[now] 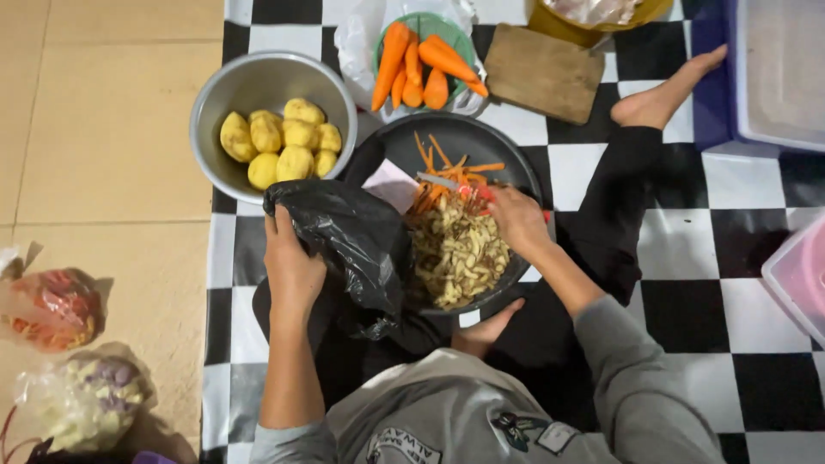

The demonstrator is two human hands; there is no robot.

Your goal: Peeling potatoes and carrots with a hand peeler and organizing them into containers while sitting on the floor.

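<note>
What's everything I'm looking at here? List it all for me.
Steel bowl: one, silver, top left on the mat.
Peeled potatoes: about nine, yellow, in the steel bowl.
Carrots: several, orange, peeled, in a green dish at top.
Wooden board: one, brown, right of the carrots.
Dark pan: one, black, centre, holding peelings.
Black bag: one, left of the pan.
Checkered mat: black and white, on the floor.
Plastic bags: two, clear, bottom left on the tiles.
Left hand: gripping the black bag.
Right hand: over the peelings in the pan.
Bare feet: two, one by the board, one below the pan.
</note>
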